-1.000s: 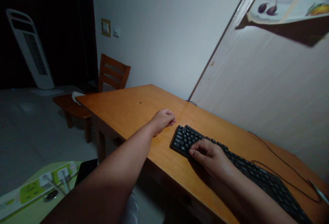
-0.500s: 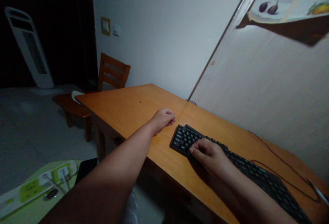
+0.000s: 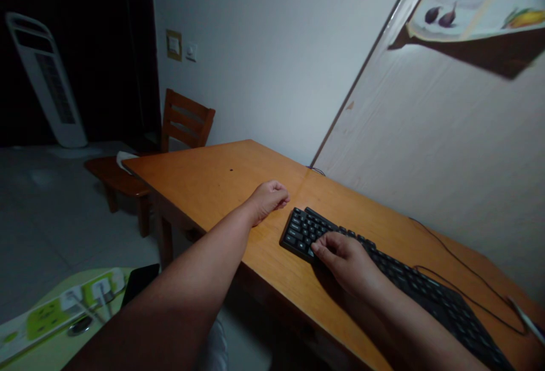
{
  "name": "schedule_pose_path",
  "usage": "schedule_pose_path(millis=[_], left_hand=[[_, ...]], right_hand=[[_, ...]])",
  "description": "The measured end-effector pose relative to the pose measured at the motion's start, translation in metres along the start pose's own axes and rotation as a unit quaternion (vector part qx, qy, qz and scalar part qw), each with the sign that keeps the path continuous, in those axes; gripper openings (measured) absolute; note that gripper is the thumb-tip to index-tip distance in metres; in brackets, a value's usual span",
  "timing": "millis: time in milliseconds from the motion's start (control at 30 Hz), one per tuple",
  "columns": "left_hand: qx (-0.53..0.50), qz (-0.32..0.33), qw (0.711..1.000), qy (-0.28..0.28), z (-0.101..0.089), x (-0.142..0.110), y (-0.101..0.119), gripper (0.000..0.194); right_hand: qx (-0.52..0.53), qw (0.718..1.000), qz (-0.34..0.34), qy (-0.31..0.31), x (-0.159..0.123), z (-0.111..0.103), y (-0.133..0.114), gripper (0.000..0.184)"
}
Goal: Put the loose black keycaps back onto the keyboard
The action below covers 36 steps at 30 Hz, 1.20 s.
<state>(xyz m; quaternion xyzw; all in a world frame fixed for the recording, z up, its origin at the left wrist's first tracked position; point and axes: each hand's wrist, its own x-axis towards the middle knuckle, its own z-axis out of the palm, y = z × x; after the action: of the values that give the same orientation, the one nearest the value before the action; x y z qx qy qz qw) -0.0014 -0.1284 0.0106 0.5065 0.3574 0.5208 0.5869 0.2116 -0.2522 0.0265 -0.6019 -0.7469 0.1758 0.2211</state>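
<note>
A black keyboard (image 3: 409,283) lies along the right side of an orange wooden table (image 3: 213,178). My right hand (image 3: 347,260) rests on the keyboard's left end, fingers curled down onto the keys. My left hand (image 3: 268,199) lies on the bare table just left of the keyboard, loosely closed into a fist with nothing visible in it.
A thin black cable (image 3: 464,272) runs behind the keyboard along the wall. A wooden chair (image 3: 179,124) stands at the table's far end, and a white tower fan (image 3: 46,79) beyond it. A green power strip box (image 3: 55,317) sits low at the left.
Both hands stay in place; the view has shifted very slightly.
</note>
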Motion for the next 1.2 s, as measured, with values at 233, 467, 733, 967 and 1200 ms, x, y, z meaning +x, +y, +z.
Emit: schedule_pose_path(millis=[233, 467, 733, 967, 1200], left_hand=[[-0.001, 0.007, 1.0, -0.003, -0.001, 0.001, -0.001, 0.013], [0.0, -0.001, 1.0, 0.005, 0.0, -0.002, 0.002, 0.012], [0.007, -0.006, 1.0, 0.007, 0.001, -0.001, 0.004, 0.01], [0.006, -0.003, 1.0, 0.01, 0.001, 0.0, 0.003, 0.01], [0.014, -0.004, 1.0, 0.007, -0.001, 0.0, 0.002, 0.01]], right_hand=[[-0.043, 0.999, -0.004, 0.004, 0.002, -0.001, -0.003, 0.022], [-0.039, 0.999, 0.004, -0.002, 0.005, -0.004, -0.005, 0.025], [-0.046, 0.999, 0.004, -0.012, 0.007, -0.007, -0.003, 0.023], [-0.058, 0.998, -0.007, -0.032, 0.008, -0.01, -0.006, 0.02], [-0.113, 0.992, -0.054, -0.004, 0.004, -0.011, -0.017, 0.014]])
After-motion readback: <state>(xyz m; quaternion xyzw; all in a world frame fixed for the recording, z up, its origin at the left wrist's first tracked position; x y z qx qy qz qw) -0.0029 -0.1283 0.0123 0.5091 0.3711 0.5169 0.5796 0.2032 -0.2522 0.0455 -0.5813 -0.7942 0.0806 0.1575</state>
